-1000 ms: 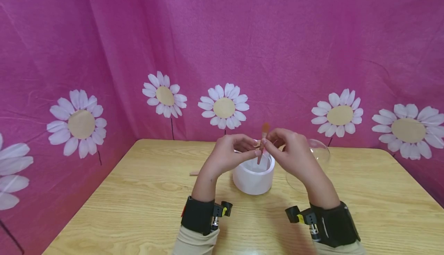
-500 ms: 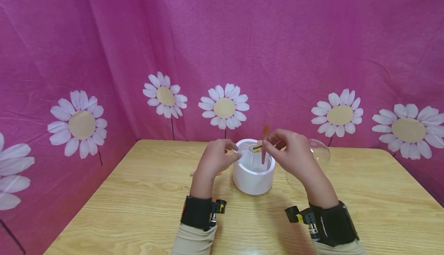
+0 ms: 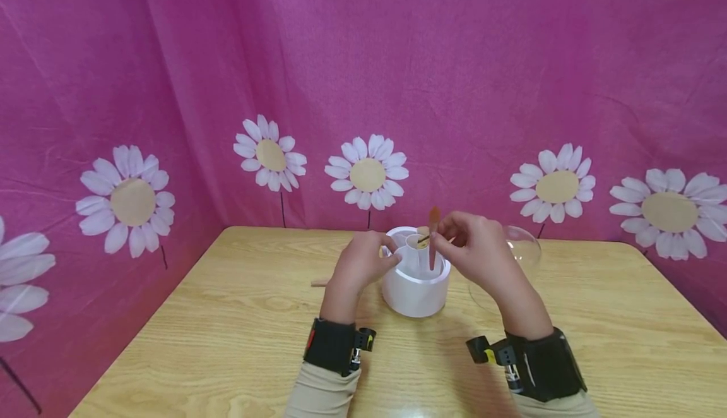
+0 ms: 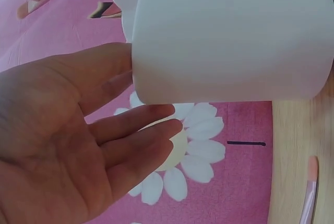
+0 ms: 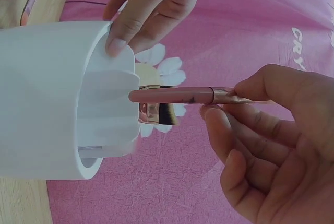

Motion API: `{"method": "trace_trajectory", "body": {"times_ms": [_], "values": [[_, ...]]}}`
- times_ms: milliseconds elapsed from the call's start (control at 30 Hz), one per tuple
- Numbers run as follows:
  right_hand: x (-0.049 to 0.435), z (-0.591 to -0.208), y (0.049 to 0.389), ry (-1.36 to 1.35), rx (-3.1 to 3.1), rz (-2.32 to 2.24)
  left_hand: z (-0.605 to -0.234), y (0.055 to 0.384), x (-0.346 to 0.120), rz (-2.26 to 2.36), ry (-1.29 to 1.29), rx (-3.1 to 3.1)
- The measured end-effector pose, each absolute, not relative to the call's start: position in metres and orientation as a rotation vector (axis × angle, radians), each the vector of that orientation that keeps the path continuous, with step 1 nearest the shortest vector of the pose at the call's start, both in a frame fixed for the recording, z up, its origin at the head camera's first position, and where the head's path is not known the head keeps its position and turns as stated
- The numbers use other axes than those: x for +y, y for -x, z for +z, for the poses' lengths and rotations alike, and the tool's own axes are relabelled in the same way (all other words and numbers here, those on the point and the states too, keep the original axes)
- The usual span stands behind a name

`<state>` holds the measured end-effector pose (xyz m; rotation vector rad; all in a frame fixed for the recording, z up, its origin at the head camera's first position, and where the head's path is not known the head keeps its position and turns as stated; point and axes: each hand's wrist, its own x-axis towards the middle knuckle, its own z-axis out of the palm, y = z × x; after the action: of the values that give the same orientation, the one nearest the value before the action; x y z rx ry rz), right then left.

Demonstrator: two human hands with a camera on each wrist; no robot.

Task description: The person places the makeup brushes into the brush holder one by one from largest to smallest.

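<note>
A white round makeup brush holder (image 3: 414, 296) with inner dividers stands on the table. My left hand (image 3: 363, 257) holds its left rim, thumb over the inside edge; in the left wrist view the other fingers lie extended beside the wall. My right hand (image 3: 474, 244) pinches a pink makeup brush (image 5: 172, 95) by its metal collar. That brush is upright, bristles up, with its handle end over the holder's opening. Behind it, a flat brush with dark bristles (image 5: 166, 113) pokes out of the holder. How deep the held handle reaches is hard to tell.
A clear dome lid (image 3: 522, 250) stands right of the holder, partly behind my right hand. Another makeup brush (image 4: 310, 195) lies on the wooden table (image 3: 238, 342) to the left, partly hidden by my left arm. A pink flowered cloth (image 3: 454, 77) hangs behind.
My left hand has left the brush, moving left and down to the holder's rim. My right hand stays nearly in place with the brush, which has dropped slightly.
</note>
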<state>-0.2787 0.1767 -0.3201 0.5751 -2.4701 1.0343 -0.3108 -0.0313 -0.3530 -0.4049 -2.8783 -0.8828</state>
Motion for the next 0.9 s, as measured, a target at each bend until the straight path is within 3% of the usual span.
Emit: {"method": "trace_trajectory", "body": {"times_ms": [900], "values": [[0.177, -0.323, 0.278, -0.548, -2.57, 1.105, -0.335, 0.291, -0.03, -0.912, 0.45, -2.988]]}}
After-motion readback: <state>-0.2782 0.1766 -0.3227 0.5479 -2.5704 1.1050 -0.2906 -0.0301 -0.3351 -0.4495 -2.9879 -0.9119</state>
